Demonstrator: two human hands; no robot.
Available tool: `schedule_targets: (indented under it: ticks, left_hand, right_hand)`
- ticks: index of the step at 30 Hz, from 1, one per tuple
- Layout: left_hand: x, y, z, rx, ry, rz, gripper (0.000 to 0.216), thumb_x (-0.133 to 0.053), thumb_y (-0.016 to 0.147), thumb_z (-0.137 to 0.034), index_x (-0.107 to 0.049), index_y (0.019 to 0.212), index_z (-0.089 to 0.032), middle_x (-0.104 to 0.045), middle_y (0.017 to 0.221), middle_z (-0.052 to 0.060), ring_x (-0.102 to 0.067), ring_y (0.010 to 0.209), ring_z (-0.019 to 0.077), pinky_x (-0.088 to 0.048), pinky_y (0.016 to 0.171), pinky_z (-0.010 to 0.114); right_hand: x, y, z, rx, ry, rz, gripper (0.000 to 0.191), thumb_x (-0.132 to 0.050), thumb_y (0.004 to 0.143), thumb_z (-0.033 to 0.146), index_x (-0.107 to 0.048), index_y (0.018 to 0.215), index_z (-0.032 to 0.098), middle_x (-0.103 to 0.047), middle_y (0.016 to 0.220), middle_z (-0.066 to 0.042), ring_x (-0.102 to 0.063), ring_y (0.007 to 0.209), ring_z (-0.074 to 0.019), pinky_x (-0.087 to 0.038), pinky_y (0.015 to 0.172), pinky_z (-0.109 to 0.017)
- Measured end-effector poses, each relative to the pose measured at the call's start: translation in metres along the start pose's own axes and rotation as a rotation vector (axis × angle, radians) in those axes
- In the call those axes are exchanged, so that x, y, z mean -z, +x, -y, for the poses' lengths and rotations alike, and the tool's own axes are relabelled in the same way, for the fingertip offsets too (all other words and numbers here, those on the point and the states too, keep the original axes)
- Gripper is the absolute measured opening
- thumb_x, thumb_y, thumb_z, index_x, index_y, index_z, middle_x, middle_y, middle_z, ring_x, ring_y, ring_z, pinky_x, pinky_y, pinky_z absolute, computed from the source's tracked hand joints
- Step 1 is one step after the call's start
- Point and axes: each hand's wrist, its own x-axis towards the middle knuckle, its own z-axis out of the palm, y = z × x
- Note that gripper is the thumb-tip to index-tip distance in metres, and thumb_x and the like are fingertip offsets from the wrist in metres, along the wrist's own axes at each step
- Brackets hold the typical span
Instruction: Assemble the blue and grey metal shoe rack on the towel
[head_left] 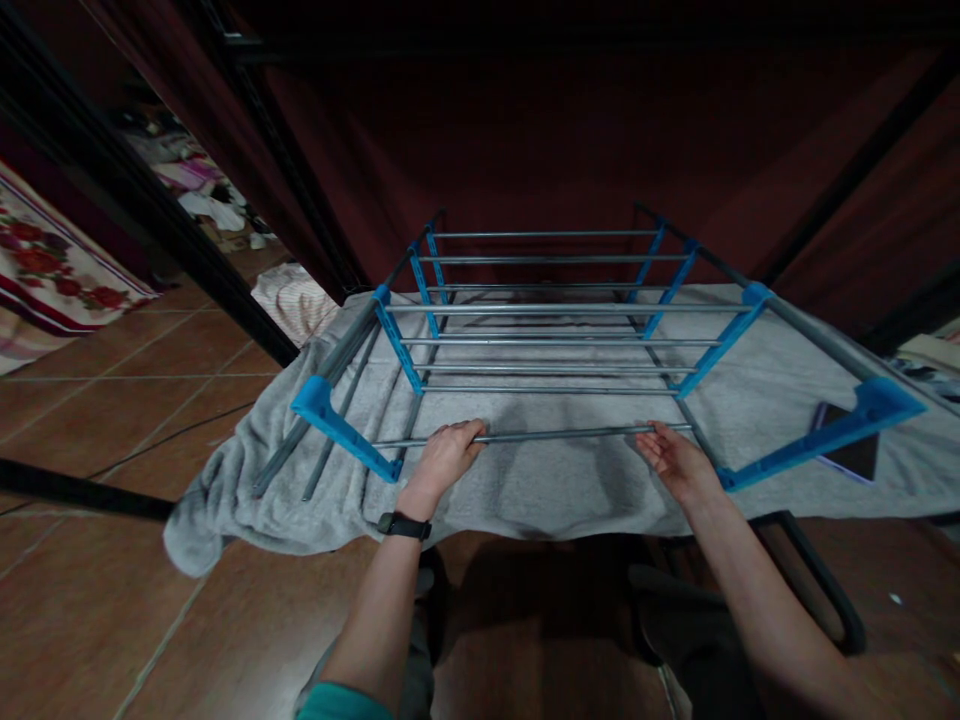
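A metal rod (555, 435) lies across the near side of a partly built rack with blue plastic brackets (405, 345) and grey tubes. My left hand (450, 455) is closed around the rod left of its middle, wearing a dark wristband (405, 526). Near the rod's right end, my right hand (675, 462) pinches it between thumb and fingers, palm partly turned up. The left end of the rod meets the front left blue bracket (345, 435); whether it is seated I cannot tell. The front right blue bracket (810, 445) stands apart from the rod's right end.
Under the rack is a grey blanket (540, 500) over a low surface. Bare metal tubes (319, 465) lie at the left. A dark phone-like tablet (851, 455) rests at the right, partly behind the bracket. Black frame posts (247, 310) and a dark red curtain (525, 150) stand around.
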Motion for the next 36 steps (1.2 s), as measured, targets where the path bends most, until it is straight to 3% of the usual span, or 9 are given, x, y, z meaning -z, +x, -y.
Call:
schedule_targets:
  ticks: [9, 20, 36]
  left_hand:
    - [-0.001, -0.001, 0.01, -0.01, 0.069, 0.052, 0.017, -0.05, 0.096, -0.025, -0.063, 0.107, -0.025, -0.073, 0.103, 0.004, -0.068, 0.097, 0.021, -0.046, 0.083, 0.029]
    - [-0.002, -0.001, 0.014, -0.022, 0.057, 0.042, 0.019, -0.052, 0.095, -0.026, -0.065, 0.108, -0.025, -0.074, 0.101, 0.004, -0.069, 0.096, 0.0218, -0.048, 0.082, 0.029]
    - [-0.005, -0.004, 0.011, -0.118, 0.08, 0.019, 0.02, -0.051, 0.094, -0.025, -0.067, 0.106, -0.025, -0.074, 0.104, 0.006, -0.069, 0.099, 0.0231, -0.05, 0.086, 0.031]
  right_hand:
    - [-0.001, -0.003, 0.01, 0.064, 0.06, -0.122, 0.013, -0.057, 0.088, 0.009, -0.064, 0.08, 0.017, -0.071, 0.077, -0.003, -0.068, 0.065, -0.0106, -0.063, 0.068, -0.024]
    - [-0.005, -0.012, 0.015, 0.129, 0.088, -0.15, 0.018, -0.056, 0.087, 0.001, -0.065, 0.083, 0.017, -0.072, 0.076, -0.002, -0.069, 0.063, -0.0104, -0.063, 0.067, -0.024]
    - [0.003, -0.045, 0.0, -0.052, 0.174, -0.186, 0.022, -0.05, 0.095, 0.006, -0.063, 0.08, 0.017, -0.072, 0.075, -0.002, -0.069, 0.068, -0.0083, -0.062, 0.071, -0.019]
